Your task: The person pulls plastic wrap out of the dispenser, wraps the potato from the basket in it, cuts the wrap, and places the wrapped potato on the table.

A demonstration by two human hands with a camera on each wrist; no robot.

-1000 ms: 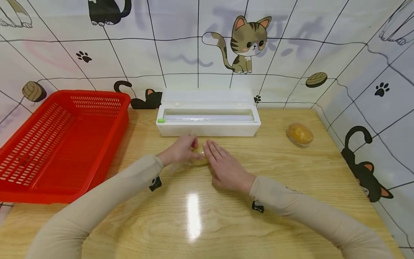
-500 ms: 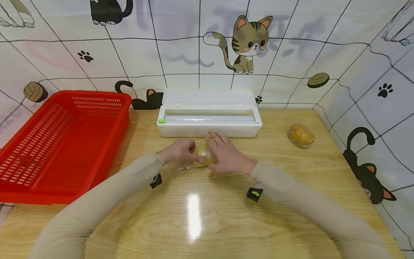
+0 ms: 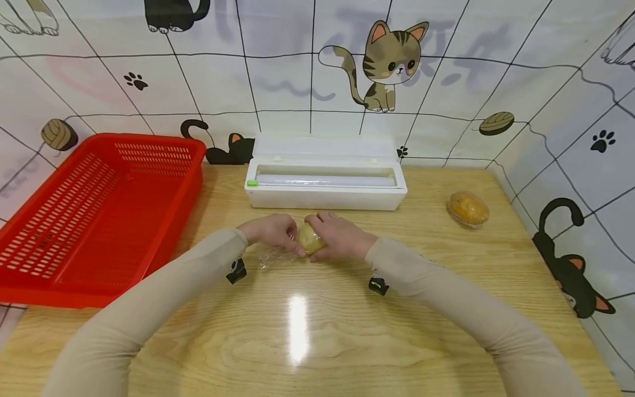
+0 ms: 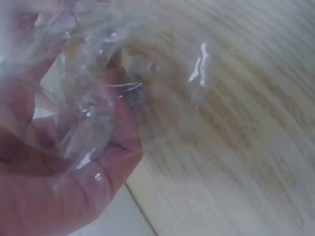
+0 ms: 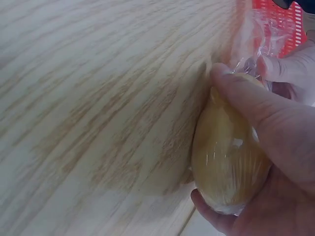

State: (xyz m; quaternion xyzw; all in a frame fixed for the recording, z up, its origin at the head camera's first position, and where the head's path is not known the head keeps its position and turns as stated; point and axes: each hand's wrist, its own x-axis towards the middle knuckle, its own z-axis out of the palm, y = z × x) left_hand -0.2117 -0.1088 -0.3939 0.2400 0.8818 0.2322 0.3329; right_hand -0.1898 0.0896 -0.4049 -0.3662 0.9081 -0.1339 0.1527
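A smooth yellow, egg-shaped item tightly wrapped in cling film lies near the middle of the table, in front of the white box. My right hand grips it from the right, thumb along the near side and fingers around the far side; the right wrist view shows the yellow item resting against the palm. At its left end my left hand pinches the gathered film. A loose, crinkled tail of cling film trails left below that hand. In the left wrist view the clear film spreads over the curled fingers.
A white cling film dispenser stands behind the hands, lid raised, a film roll inside and a green slider at its left. A second wrapped yellow item lies at the right. The red plastic basket occupies the left side.
My right hand has gone from straight fingers against the item's right side, through spread fingers over it, to curling around it. My left hand stays at the film end.
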